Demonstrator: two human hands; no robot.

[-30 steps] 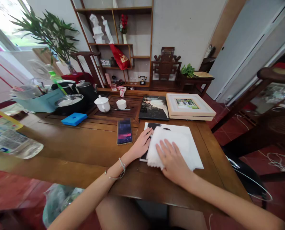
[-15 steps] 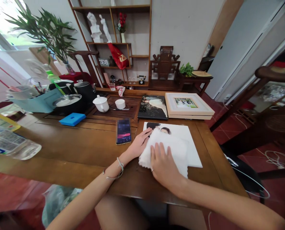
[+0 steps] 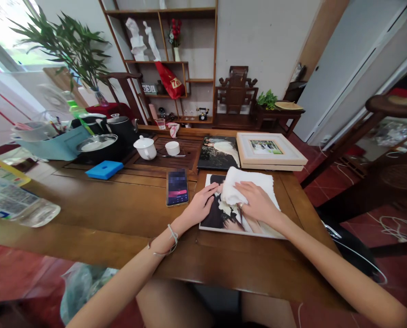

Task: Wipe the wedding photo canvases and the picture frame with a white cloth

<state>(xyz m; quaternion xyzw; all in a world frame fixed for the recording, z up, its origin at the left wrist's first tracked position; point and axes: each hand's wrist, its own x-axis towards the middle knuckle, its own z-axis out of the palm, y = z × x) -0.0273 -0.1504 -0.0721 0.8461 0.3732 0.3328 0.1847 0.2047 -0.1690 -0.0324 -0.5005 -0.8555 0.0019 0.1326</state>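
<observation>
A large photo print (image 3: pixel 220 214) lies flat on the wooden table (image 3: pixel 121 214) in front of me. My left hand (image 3: pixel 199 206) rests on its left edge, fingers bent, pressing it down. My right hand (image 3: pixel 256 200) presses a white cloth (image 3: pixel 249 180) onto the upper part of the print, its fingers closed over the bunched cloth. The cloth covers the print's top right corner.
A phone (image 3: pixel 177 187) lies just left of the print. Behind it are a dark photo panel (image 3: pixel 218 152) and a framed picture (image 3: pixel 270 149). A tea tray with a teapot (image 3: pixel 145 148) and cup (image 3: pixel 172 148), a blue sponge (image 3: pixel 104 169) and a plastic bottle (image 3: pixel 15 200) stand to the left.
My right hand has slid the cloth from the print's near edge up to its far part, uncovering the lower half of the picture. The left hand has stayed on the left edge.
</observation>
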